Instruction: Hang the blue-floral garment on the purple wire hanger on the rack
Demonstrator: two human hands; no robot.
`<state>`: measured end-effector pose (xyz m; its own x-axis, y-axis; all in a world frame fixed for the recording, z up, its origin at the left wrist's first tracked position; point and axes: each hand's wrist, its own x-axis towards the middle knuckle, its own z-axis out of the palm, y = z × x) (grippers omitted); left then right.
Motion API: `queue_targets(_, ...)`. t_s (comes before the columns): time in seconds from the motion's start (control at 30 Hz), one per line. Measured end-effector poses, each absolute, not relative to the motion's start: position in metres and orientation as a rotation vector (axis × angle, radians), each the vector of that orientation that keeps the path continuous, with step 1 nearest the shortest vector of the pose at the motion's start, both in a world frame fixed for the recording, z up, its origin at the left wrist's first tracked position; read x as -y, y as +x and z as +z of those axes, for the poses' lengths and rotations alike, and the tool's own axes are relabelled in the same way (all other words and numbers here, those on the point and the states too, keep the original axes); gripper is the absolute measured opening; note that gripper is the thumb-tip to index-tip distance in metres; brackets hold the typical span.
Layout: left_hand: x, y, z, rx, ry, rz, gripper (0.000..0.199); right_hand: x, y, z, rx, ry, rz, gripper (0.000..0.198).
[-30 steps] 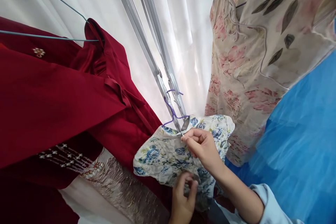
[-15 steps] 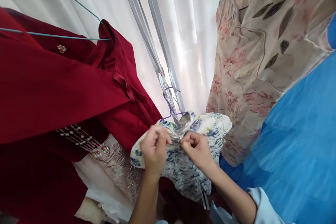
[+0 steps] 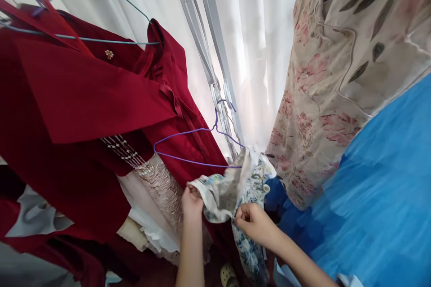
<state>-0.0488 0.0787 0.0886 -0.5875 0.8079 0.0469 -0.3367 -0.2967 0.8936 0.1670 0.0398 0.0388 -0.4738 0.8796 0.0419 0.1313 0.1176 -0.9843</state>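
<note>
A white garment with a blue floral print hangs by one side from a purple wire hanger. The hanger's left arm is bare, and its hook is on a metal stand. My left hand is closed on the garment's left edge, pulled down below the hanger. My right hand pinches the front of the garment near its opening. The neckline gapes between my hands, showing the pale inside. The tips of my right fingers are partly hidden.
Dark red garments hang from a light blue wire hanger at left. A beige floral dress and blue tulle hang close on the right. Behind is a white curtain. A pale clog shows below.
The garment's left side has come off the hanger, baring its left arm. My left hand has moved down and left with the edge; my right hand has lowered. The view has shifted slightly.
</note>
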Motion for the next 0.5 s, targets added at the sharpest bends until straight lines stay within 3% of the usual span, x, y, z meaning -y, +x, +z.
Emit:
queue_targets(0.1,-0.058,0.001,0.072,-1.131,0.743,1.775,0.033,-0.05,0.18,0.031,1.607,-1.076,1.356,0.034)
queue_targets(0.2,-0.025,0.052,0.082,-1.111,1.319,1.29,0.027,-0.055,0.201,0.037,1.353,-0.958,1.583,0.052)
queue_targets(0.3,0.004,0.08,0.106,-1.016,1.864,0.826,0.011,-0.046,0.22,0.045,1.179,-0.826,1.923,0.042)
queue_targets(0.4,0.011,0.078,0.118,-1.122,1.937,0.978,0.029,-0.033,0.234,0.044,1.074,-0.856,2.067,0.024)
queue_targets(0.5,0.003,0.067,0.104,-1.04,1.833,0.959,0.04,-0.029,0.249,0.052,1.385,-0.769,2.251,0.016)
